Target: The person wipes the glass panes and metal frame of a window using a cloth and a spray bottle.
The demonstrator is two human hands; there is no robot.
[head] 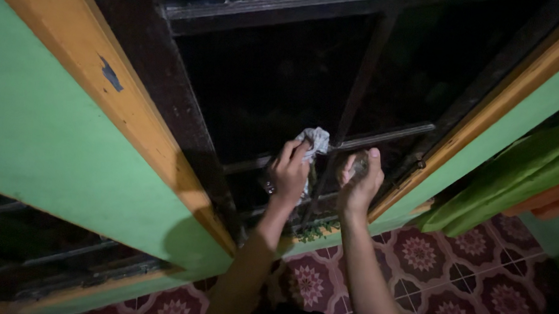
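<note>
My left hand (289, 171) grips a crumpled grey-white cloth (315, 141), fingers closed around it, the cloth bunched above my fingertips against the dark window bars (388, 135). Just beside it, my right hand (360, 180) curls shut around a small, dim object I cannot identify. The patterned floor tiles (467, 269) lie below my wrists.

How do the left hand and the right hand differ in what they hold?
The left hand grips a pale cloth against the window bars; the right hand holds a small object, too dim to identify. The left hand shows its back, while the right shows curled fingers. Both are raised at the dark window.
</note>
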